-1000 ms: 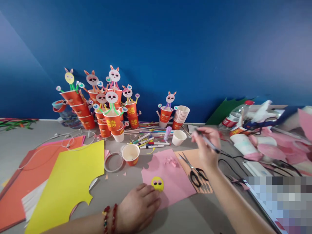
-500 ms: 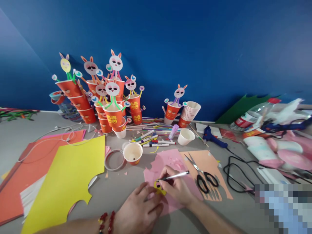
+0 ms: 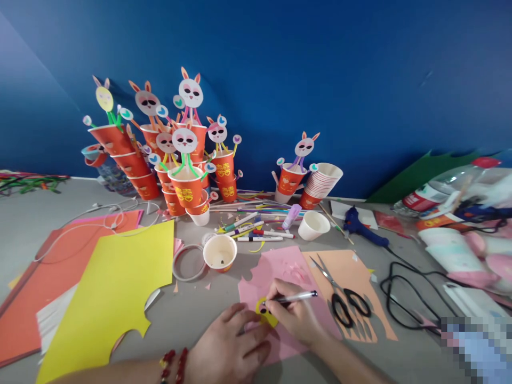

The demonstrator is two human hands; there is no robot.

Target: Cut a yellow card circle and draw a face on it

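A small yellow paper circle (image 3: pixel 272 320) with dark, eye-like marks lies on a pink sheet (image 3: pixel 280 258). My left hand (image 3: pixel 234 341), with a red bead bracelet (image 3: pixel 182 365) at its wrist, has its bent fingers pressed on the circle's left and lower edge. Just to the right, my right hand (image 3: pixel 294 314) grips a pen (image 3: pixel 300 297) with a clear barrel and dark grip. The pen's tip meets the circle near its upper part. Fingers of both hands hide parts of the circle.
Scissors (image 3: pixel 340 296) lie on an orange sheet (image 3: pixel 384 309) at right, near a blue glue gun (image 3: pixel 366 226). A yellow sheet (image 3: pixel 120 282) spreads at left. Red cups (image 3: pixel 186 189) with paper rabbit faces stand behind. Markers (image 3: pixel 260 238) and a white cup (image 3: pixel 220 250) lie between.
The camera view has shifted slightly, so things on the right appear farther right. The pen and my right hand have moved a little relative to the yellow circle, and more of it shows.
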